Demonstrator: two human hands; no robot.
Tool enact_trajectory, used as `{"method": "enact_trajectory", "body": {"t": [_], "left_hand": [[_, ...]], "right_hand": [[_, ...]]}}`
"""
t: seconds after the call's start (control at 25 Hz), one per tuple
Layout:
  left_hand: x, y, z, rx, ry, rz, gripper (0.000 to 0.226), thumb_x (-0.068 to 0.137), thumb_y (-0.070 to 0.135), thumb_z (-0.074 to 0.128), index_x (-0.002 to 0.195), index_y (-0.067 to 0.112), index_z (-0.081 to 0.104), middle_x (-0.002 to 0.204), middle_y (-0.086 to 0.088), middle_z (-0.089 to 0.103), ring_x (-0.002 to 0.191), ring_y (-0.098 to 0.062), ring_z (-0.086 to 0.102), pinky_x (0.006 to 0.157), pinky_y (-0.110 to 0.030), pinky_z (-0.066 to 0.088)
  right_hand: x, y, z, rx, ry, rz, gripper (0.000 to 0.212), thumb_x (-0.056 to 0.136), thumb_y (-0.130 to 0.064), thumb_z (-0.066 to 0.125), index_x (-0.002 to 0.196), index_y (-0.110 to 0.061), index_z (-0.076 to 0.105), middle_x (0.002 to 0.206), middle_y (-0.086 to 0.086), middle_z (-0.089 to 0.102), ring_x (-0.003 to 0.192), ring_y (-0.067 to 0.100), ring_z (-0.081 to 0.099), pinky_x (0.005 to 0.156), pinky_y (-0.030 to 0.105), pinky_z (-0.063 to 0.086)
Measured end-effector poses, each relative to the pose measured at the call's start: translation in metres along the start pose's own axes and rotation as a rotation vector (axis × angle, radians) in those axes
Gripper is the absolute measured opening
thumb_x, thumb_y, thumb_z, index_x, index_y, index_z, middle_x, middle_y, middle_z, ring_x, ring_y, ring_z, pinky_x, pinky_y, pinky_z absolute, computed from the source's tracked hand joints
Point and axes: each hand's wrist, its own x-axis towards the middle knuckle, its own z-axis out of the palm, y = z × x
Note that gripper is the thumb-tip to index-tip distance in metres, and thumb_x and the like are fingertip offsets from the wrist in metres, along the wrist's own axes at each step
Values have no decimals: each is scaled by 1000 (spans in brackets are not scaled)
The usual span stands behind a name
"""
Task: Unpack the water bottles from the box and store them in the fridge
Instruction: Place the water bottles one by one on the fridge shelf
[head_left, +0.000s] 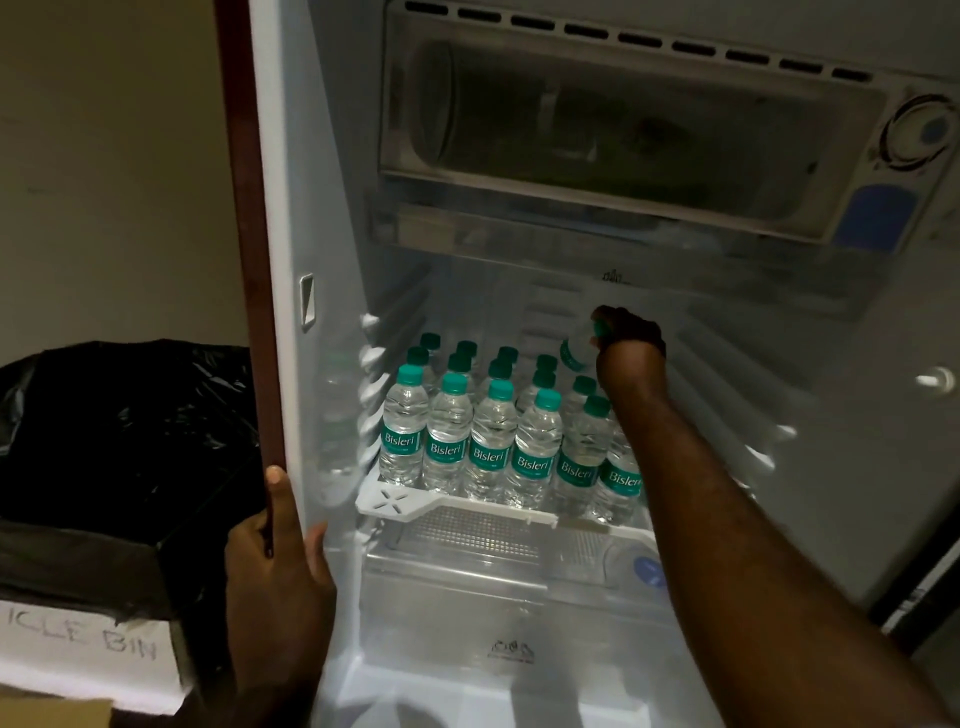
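Left hand (275, 545) grips fridge edge (260, 312); right hand (631, 345) holds bottle (577, 349) above shelf (400, 501); bin (119, 441) left.

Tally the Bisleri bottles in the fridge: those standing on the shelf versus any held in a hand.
Standing bottles on the shelf: 15 (one cap hidden behind the forearm)
Held bottle, gripped by the right hand: 1
Total: 16

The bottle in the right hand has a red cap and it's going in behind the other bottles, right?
Not quite: the bottle in the right hand has a green cap, not red. The head view shows it. It is going in behind the other bottles.
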Motion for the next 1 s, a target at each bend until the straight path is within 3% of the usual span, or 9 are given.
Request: {"method": "enact_trajectory", "body": {"t": [0.16, 0.32, 0.52, 0.64, 0.84, 1.0], "left_hand": [[-1, -1, 2, 22, 6, 8, 100, 73, 0, 72, 152, 17, 14, 98, -29, 45, 77, -52, 52, 59, -56, 48], [-1, -3, 3, 25, 22, 26, 98, 75, 5, 70, 153, 19, 12, 99, -25, 42, 76, -50, 51, 57, -53, 47], [-1, -7, 6, 38, 40, 41, 90, 78, 10, 65, 153, 16, 15, 98, -24, 42, 76, -49, 49, 56, -54, 47], [0, -6, 7, 38, 54, 30, 89, 79, 11, 64, 153, 17, 14, 99, -26, 43, 77, -49, 49, 58, -54, 47], [2, -2, 5, 8, 65, -2, 89, 80, 10, 64, 153, 19, 12, 101, -30, 45, 80, -53, 51, 61, -57, 48], [3, 2, 7, -4, 75, -37, 91, 83, 9, 66, 153, 21, 9, 103, -30, 45, 82, -51, 51, 65, -55, 48]], "right_hand": [[27, 0, 4, -398, -224, 43, 37, 93, -8, 52, 129, -16, 58, 136, 13, 52, 121, 29, 51, 99, 30, 42], [33, 0, 7, -405, -348, 33, 32, 89, -3, 60, 120, -12, 63, 130, 13, 56, 115, 28, 56, 94, 29, 45], [35, 1, 5, -442, -534, -49, 27, 97, -11, 48, 118, -16, 65, 125, 8, 58, 99, 19, 55, 80, 26, 44], [36, 9, 8, -465, -599, -60, 27, 98, -15, 47, 120, -20, 63, 126, 5, 58, 96, 15, 52, 81, 27, 41], [36, 16, 3, -404, -577, 6, 48, 95, -12, 52, 139, -27, 42, 143, 6, 42, 117, 24, 50, 96, 36, 46], [27, 9, -8, -249, -323, 20, 56, 89, 1, 56, 137, -25, 46, 141, 6, 48, 123, 23, 50, 102, 36, 45]]}}
